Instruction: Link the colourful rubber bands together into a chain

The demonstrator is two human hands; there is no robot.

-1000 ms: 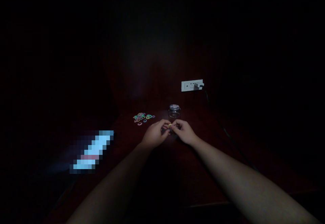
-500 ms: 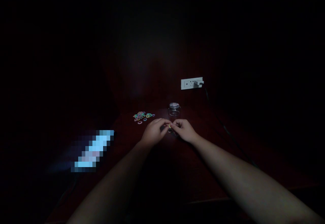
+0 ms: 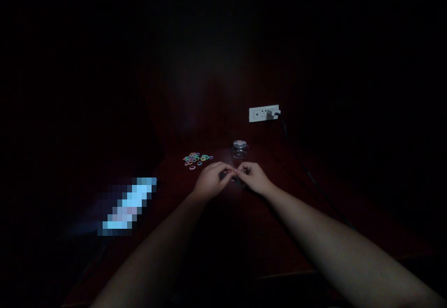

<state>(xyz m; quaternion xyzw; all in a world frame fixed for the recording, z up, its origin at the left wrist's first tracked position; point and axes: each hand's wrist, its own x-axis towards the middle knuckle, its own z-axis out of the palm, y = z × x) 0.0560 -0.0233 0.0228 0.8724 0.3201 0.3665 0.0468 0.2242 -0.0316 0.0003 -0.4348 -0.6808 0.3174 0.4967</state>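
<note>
Nearest, dark red tabletop (image 3: 265, 238), faintly lit along its front edge (image 3: 289, 274), framed by left forearm (image 3: 153, 252) and right forearm (image 3: 331, 238), both angled inward; a stretch of surface between them for moving, outer side limits lost in darkness. To the left, beside that forearm, a pixelated glowing screen (image 3: 131, 204), well apart from the fingers. To the right, past the other forearm, a dark cord (image 3: 316, 184) running back towards the wall. Farther in, right hand (image 3: 254, 177) pinching a small yellow band (image 3: 233, 173); left hand (image 3: 213, 181) curled, fingertips drawn together at its other side, grip there impossible to tell. Beyond, to the left, a loose scatter of pastel bands (image 3: 191, 159), one pink band (image 3: 193, 169) lying nearer. Just behind the fingertips, a lidded clear jar (image 3: 240, 151), upright, in the way of a straight reach forward. Farthest, white wall socket (image 3: 257, 114) with plug (image 3: 273, 112) inserted. Compared with half a second ago, yellow band thinner to view, hands almost unmoved.
</note>
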